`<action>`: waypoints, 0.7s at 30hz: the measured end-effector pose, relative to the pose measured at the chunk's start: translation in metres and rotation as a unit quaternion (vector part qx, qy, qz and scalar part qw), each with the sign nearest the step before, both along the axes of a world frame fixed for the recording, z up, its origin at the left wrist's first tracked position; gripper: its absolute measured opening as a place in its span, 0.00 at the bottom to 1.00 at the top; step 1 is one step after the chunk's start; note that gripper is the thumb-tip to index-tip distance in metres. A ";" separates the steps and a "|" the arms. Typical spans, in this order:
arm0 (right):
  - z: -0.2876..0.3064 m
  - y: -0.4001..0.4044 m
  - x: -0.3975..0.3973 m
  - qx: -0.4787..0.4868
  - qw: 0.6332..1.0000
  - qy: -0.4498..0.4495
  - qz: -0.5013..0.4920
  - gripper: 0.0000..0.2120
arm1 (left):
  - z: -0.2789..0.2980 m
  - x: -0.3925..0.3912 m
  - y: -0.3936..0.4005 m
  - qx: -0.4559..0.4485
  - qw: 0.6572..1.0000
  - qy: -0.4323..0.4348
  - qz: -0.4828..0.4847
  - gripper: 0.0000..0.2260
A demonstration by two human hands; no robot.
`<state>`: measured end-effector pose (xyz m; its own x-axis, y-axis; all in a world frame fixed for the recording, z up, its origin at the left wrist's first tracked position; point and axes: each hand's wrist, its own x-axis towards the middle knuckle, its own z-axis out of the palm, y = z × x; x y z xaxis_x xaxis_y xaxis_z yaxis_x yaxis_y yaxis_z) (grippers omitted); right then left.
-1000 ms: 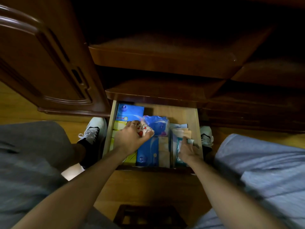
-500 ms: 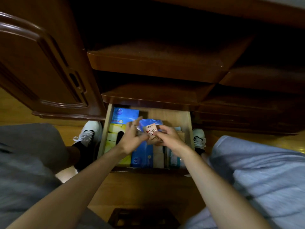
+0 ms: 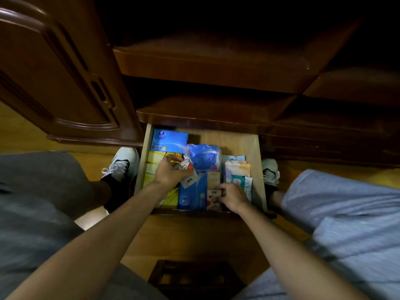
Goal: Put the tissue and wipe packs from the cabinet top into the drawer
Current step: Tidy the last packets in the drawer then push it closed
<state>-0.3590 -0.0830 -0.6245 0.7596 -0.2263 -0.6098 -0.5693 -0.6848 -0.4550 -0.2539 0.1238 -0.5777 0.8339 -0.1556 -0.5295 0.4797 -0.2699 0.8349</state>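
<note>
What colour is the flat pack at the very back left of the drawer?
Blue with a small round logo: the flat rectangular pack, seen in the head view.

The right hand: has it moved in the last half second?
Yes. The right hand has drawn back from the middle of the drawer toward its near right corner, and now holds a small cartoon-printed pack.

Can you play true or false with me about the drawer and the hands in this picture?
1. The drawer is pulled open. True.
2. The left hand holds a small white pack with its fingers. True.
3. The right hand is up on the shelf. False: it is down in the drawer, on a small printed pack.
4. The drawer has nothing in it. False: packs fill it, including a blue pack at the back.
</note>
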 end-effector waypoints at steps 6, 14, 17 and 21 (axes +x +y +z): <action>0.025 -0.001 0.016 -0.090 0.995 -0.038 0.007 0.10 | -0.004 -0.001 -0.001 0.005 1.000 0.011 -0.025 0.21; 0.046 0.018 0.032 0.287 0.950 -0.092 -0.087 0.14 | 0.000 -0.009 -0.020 -0.019 0.995 -0.050 -0.083 0.11; 0.029 0.004 0.030 0.194 0.960 -0.095 -0.181 0.09 | -0.005 -0.005 -0.016 0.003 0.999 -0.038 -0.020 0.15; 0.012 -0.014 0.028 0.060 0.974 -0.065 -0.210 0.12 | -0.014 -0.001 0.000 0.119 0.991 -0.066 -0.020 0.09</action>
